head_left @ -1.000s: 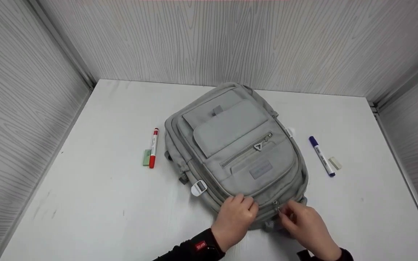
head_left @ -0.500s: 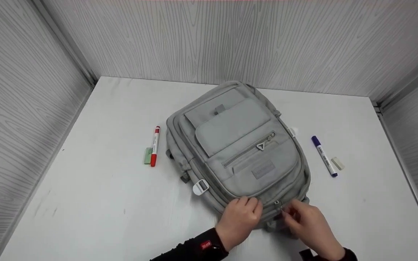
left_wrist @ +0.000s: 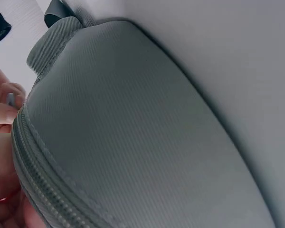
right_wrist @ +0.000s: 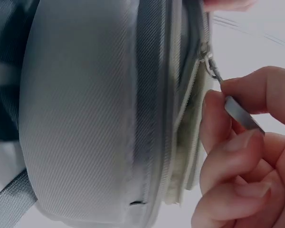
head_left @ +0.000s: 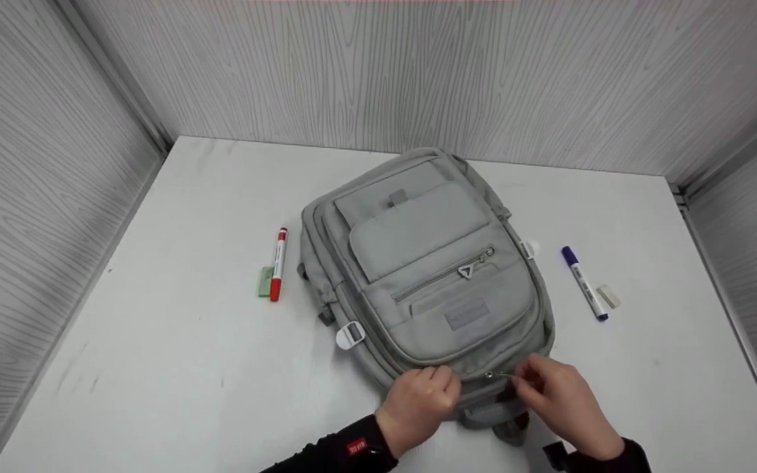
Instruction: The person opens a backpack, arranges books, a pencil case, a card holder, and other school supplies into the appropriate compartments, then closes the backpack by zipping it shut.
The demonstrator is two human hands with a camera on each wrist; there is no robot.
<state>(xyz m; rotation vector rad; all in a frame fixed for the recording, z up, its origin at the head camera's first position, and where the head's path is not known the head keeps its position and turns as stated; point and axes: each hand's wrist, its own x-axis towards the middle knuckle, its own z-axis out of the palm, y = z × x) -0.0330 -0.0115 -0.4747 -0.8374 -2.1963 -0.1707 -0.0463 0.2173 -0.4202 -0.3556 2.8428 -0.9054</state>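
A grey backpack [head_left: 418, 230] lies front side up on the white table, tilted across it. My left hand [head_left: 418, 407] grips the edge of its near end, fingers curled over beside the zipper. With thumb and fingers, my right hand [head_left: 562, 401] pinches a metal zipper pull [right_wrist: 242, 114], drawn out to the right of its slider [head_left: 489, 374]. In the right wrist view, the zipper teeth part below that slider [right_wrist: 205, 52]. The left wrist view shows a line of zipper teeth [left_wrist: 47, 190] along the bag's edge, close by my fingers.
Left of the bag, a red marker [head_left: 278, 263] lies against a green eraser [head_left: 265, 282]. To the right are a purple-capped marker [head_left: 584, 282] and a pale eraser [head_left: 608, 295]. Wood-patterned panels [head_left: 378, 72] stand around the table [head_left: 155, 315].
The backpack's near end has shifted slightly left and toward me, both hands staying on it. The zipper pull now points more to the right. More strap shows under the near end.
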